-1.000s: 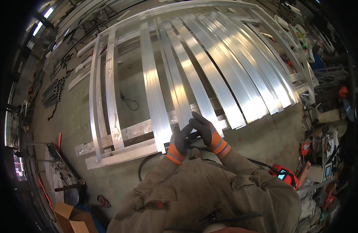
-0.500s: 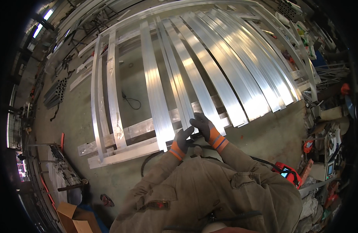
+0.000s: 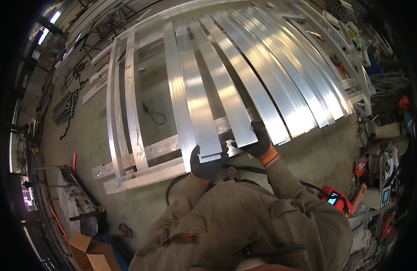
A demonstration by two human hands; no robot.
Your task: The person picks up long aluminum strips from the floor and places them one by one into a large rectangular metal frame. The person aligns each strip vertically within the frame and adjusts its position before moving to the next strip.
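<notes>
Long silver metal bars lie side by side, their near ends toward me. My left hand (image 3: pixel 208 167), in a dark glove with an orange cuff, is wrapped round the near end of one flat bar (image 3: pixel 207 140) from below. Just to its right, my right hand (image 3: pixel 261 141), gloved alike, grips the near end of another flat bar (image 3: pixel 240 126) from its right side. A narrow gap separates the two bars. Parts of the fingers are hidden under the metal. Close against the left-hand bar lies a stack of narrower-looking bars (image 3: pixel 177 99).
The bars rest on a metal frame (image 3: pixel 140 183) over a grey floor. A black cable (image 3: pixel 172 185) runs before me. At right are a red device (image 3: pixel 333 201) with a screen and cluttered shelving. An open cardboard box (image 3: pixel 97 255) stands at lower left.
My hands, close together at one bar's end before, have moved apart onto two bars. The left-hand bar now shows its broad face and sits against the stack at left.
</notes>
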